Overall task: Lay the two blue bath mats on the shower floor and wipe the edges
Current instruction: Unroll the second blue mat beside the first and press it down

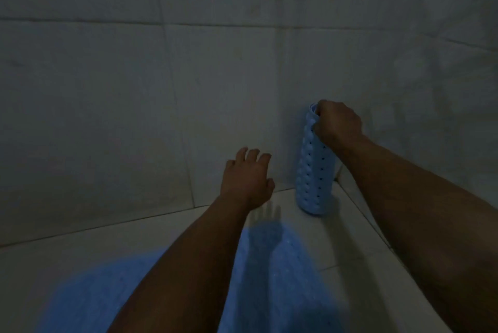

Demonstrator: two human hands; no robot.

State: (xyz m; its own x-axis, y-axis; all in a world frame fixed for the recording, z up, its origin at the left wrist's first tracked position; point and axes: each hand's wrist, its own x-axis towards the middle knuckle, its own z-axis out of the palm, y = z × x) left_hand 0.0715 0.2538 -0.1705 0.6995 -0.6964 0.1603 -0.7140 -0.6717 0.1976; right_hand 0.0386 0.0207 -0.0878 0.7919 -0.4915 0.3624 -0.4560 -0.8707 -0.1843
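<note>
In a dim shower corner, I watch the person's right hand grip the top end of a rolled blue bath mat, fingers curled over its upper rim. The roll stands upright on the shower floor, tucked into the angle where two tiled walls meet, its lower end resting on the pale tile. Rows of small dark holes and rounded bumps run down its visible side.

The left hand reaches forward just left of the roll, apart from it, fingers loosely spread and slightly bent, holding nothing. From here I cannot tell whether it touches the wall or hangs just off it. Its shadow falls on the floor directly beneath the wrist.

A second blue bath mat lies flat on the shower floor in the foreground, spreading from below the left forearm toward the bottom of the view. Its far edge stops short of the standing roll, with a strip of bare tile between them. Both bare forearms stretch in from the lower edge of the picture, the left crossing above the flat mat, the right coming in from the lower right along the side wall.

The light is low and bluish; grout lines show faintly on the wall and floor.
</note>
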